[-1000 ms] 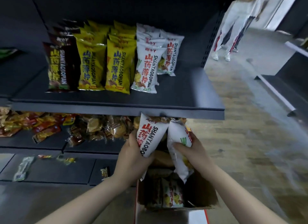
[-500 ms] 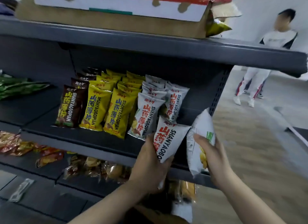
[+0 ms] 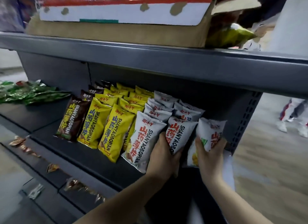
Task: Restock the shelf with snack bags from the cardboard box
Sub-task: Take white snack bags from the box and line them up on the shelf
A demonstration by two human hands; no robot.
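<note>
Two white snack bags are at the shelf (image 3: 103,158), one per hand. Left hand (image 3: 164,155) grips a white bag (image 3: 180,133) just right of the front white bag (image 3: 143,140); right hand (image 3: 209,154) grips a second white bag (image 3: 210,132). Step in hand: placement. Next move likely calls for standing both upright and letting go. Open room is slim: the shelf upright (image 3: 243,122) stands just right, the upper shelf lip overhead

Two hands (image 3: 164,154), roughly three brown bags (image 3: 73,119), nine-odd yellow bags (image 3: 116,132), about nine white bags (image 3: 146,138).
</note>
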